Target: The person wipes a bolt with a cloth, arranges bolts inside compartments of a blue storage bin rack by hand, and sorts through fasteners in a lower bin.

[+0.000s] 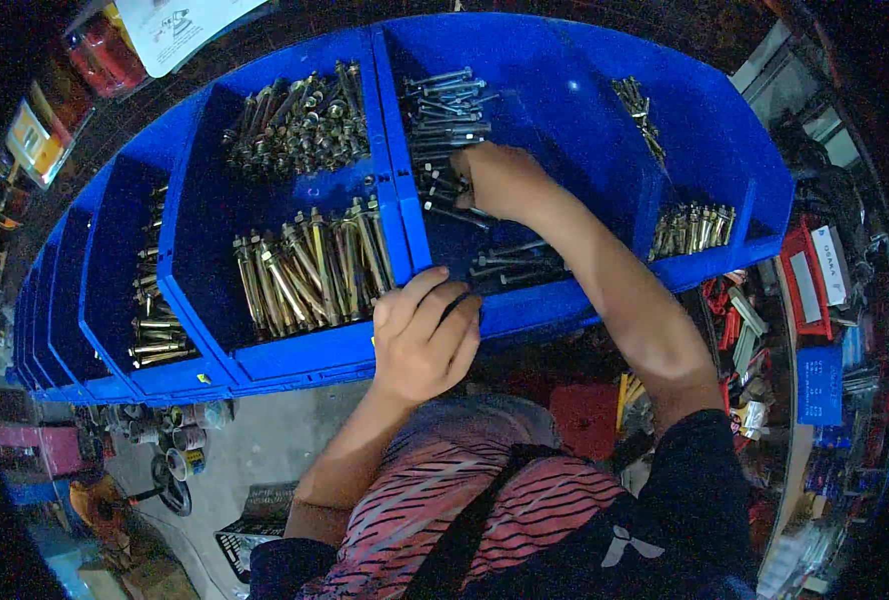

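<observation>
My left hand (427, 335) is curled over the front rim of a blue bin (525, 312), near its divider. Inside that bin, my right hand (505, 182) reaches down with bent fingers gripping among dark bolts (450, 190). The fingertips are partly hidden, so how many bolts they hold does not show. Silver bolts (448, 98) lie in a pile just beyond that hand. Closer to the front of the bin are more dark bolts (515, 262).
Adjoining blue bins hold brassy anchor bolts (310, 265) and a heap of shorter anchors (300, 120). Other fasteners (693, 230) sit at the right. A red box (805, 280) and a blue box (820, 386) stand on the right, and a black crate (250, 525) is on the floor.
</observation>
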Demonstrator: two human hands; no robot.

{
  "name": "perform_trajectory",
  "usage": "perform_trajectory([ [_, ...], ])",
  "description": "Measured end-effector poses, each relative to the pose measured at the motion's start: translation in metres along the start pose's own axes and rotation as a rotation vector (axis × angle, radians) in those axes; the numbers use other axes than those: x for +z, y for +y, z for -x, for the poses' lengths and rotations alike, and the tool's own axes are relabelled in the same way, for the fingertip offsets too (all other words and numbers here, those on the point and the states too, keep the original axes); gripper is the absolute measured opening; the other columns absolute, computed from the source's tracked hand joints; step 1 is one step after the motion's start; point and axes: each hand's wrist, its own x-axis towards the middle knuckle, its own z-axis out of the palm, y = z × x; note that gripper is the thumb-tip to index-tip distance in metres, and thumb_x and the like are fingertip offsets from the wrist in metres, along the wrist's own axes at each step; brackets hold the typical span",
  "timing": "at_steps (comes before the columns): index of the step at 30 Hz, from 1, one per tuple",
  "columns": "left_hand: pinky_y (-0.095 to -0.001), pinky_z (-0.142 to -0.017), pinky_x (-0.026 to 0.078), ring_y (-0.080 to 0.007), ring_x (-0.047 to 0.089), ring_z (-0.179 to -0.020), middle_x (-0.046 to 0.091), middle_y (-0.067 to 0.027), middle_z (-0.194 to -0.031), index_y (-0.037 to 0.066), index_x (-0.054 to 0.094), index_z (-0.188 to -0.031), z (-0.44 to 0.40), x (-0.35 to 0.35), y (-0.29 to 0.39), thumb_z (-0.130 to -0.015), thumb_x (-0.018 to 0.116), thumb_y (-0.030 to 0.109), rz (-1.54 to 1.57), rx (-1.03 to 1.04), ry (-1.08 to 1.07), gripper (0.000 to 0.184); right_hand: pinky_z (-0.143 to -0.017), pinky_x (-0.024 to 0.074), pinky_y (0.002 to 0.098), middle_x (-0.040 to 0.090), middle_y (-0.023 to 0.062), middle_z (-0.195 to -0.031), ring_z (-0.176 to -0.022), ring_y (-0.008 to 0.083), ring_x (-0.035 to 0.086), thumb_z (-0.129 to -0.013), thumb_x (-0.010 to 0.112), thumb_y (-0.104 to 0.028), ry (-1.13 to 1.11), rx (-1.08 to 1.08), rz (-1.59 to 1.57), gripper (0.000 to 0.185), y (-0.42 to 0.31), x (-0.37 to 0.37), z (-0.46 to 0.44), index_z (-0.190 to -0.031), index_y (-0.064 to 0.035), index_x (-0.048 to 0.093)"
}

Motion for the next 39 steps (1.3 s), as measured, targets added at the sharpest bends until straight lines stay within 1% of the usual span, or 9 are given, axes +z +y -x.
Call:
perform_trajectory([
  [5, -0.0295, -0.068, 0.034, -0.0197, 0.050, -0.089, 0.055, -0.0034, -0.082, 0.008, 0.058, -0.074, -0.002, 0.000, 0.000, -0.061, 0.059, 0.011, 0.013, 0.008, 0.024, 0.014, -0.060, 0.0427, 0.0400, 0.056, 0.0156, -0.072, -0.072, 0.0317, 0.055, -0.060, 0.066, -0.015, 0.017, 0.045, -0.077, 0.022, 0.003, 0.005, -0.002, -0.073, -0.0025, 0.054],
  [8, -0.0295, -0.068, 0.034, -0.0198, 0.050, -0.088, 0.055, -0.0035, -0.081, 0.008, 0.058, -0.074, -0.001, 0.000, 0.000, -0.061, 0.059, 0.011, 0.013, 0.004, 0.019, 0.014, -0.060, 0.0423, 0.0389, 0.056, 0.0148, -0.070, -0.072, 0.0312, 0.055, -0.060, 0.066, -0.014, -0.006, 0.036, -0.276, 0.020, 0.007, 0.008, -0.005, -0.069, -0.0022, 0.053],
  [11, -0.0296, -0.068, 0.034, -0.0199, 0.050, -0.088, 0.055, -0.0036, -0.080, 0.008, 0.058, -0.074, 0.000, 0.000, -0.001, -0.061, 0.059, 0.011, 0.011, 0.010, 0.020, 0.013, -0.059, 0.0426, 0.0371, 0.057, 0.0137, -0.070, -0.072, 0.0294, 0.055, -0.060, 0.066, -0.013, 0.017, 0.043, -0.197, 0.018, 0.007, 0.004, -0.004, -0.070, -0.0029, 0.055],
  [15, -0.0299, -0.067, 0.034, -0.0201, 0.050, -0.088, 0.055, -0.0035, -0.079, 0.008, 0.058, -0.073, 0.000, 0.000, -0.002, -0.061, 0.059, 0.011, 0.014, 0.016, 0.034, 0.012, -0.059, 0.0436, 0.0361, 0.058, 0.0117, -0.072, -0.070, 0.0268, 0.057, -0.065, 0.061, -0.013, 0.167, -0.004, -0.143, 0.012, 0.010, -0.009, -0.007, -0.074, -0.0067, 0.058],
  [17, -0.0323, -0.071, 0.035, -0.0243, 0.050, -0.088, 0.057, -0.0048, -0.081, 0.006, 0.059, -0.075, 0.002, 0.000, -0.002, -0.061, 0.059, 0.009, 0.033, 0.016, 0.003, 0.014, -0.059, 0.0442, 0.0358, 0.059, 0.0102, -0.073, -0.070, 0.0258, 0.057, -0.068, 0.057, -0.014, 0.236, -0.015, -0.082, 0.009, 0.005, -0.032, -0.006, -0.075, -0.0091, 0.060],
  [21, -0.0305, -0.067, 0.034, -0.0202, 0.050, -0.088, 0.055, -0.0035, -0.079, 0.008, 0.058, -0.073, -0.001, -0.001, 0.000, -0.062, 0.058, 0.011, 0.013, 0.025, 0.034, 0.012, -0.059, 0.0444, 0.0354, 0.059, 0.0106, -0.073, -0.070, 0.0254, 0.057, -0.066, 0.059, -0.015, 0.280, -0.019, -0.009, 0.013, 0.015, -0.053, -0.033, -0.077, -0.0100, 0.061],
  [23, -0.0307, -0.067, 0.034, -0.0202, 0.050, -0.089, 0.055, -0.0035, -0.079, 0.008, 0.058, -0.074, -0.002, -0.003, 0.000, -0.062, 0.058, 0.011, 0.007, 0.021, 0.015, 0.012, -0.060, 0.0444, 0.0356, 0.059, 0.0111, -0.073, -0.070, 0.0255, 0.058, -0.063, 0.061, -0.017, 0.255, -0.116, 0.018, 0.018, 0.018, -0.059, -0.043, -0.080, -0.0101, 0.061],
  [32, -0.0306, -0.065, 0.034, -0.0205, 0.050, -0.088, 0.055, -0.0041, -0.078, 0.007, 0.058, -0.074, 0.000, -0.001, -0.002, -0.061, 0.058, 0.010, 0.018, 0.021, 0.034, 0.013, -0.062, 0.0444, 0.0340, 0.060, 0.0123, -0.076, -0.072, 0.0247, 0.058, -0.060, 0.064, -0.010, -0.021, -0.151, -0.057, 0.018, 0.036, -0.032, -0.093, -0.077, -0.0062, 0.063],
  [39, -0.0306, -0.065, 0.034, -0.0206, 0.050, -0.088, 0.055, -0.0042, -0.076, 0.007, 0.058, -0.073, 0.000, -0.002, -0.001, -0.061, 0.058, 0.009, 0.027, 0.011, 0.031, 0.012, -0.063, 0.0446, 0.0333, 0.060, 0.0132, -0.078, -0.073, 0.0245, 0.058, -0.060, 0.063, -0.007, -0.002, -0.181, -0.072, 0.022, 0.048, -0.018, -0.100, -0.082, -0.0065, 0.063],
])
